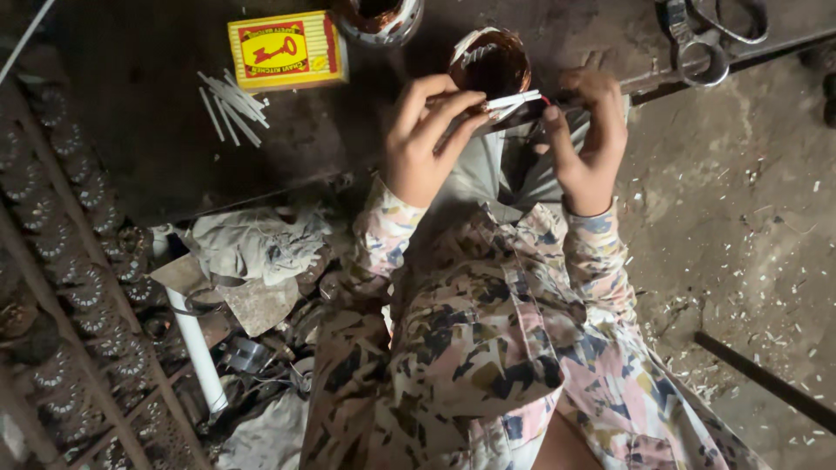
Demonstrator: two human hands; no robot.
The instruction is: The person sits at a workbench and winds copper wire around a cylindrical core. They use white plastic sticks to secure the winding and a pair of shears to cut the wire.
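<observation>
Left hand [424,139] pinching one end of a small bundle of white strips [512,102], fingers closed on it; right hand [589,139] curled around the other end. Bundle held just in front of a copper wire coil [493,63], partly hiding its lower rim. To the left on the dark counter [131,130]: a yellow matchbox [286,50] and loose white strips [231,109] just beside it. A second coil [380,19] at the top edge. Metal shears [697,39] at upper right. Crumpled rag [252,244] and a white pipe [198,352] among clutter below. Patterned sleeves filling the foreground.
</observation>
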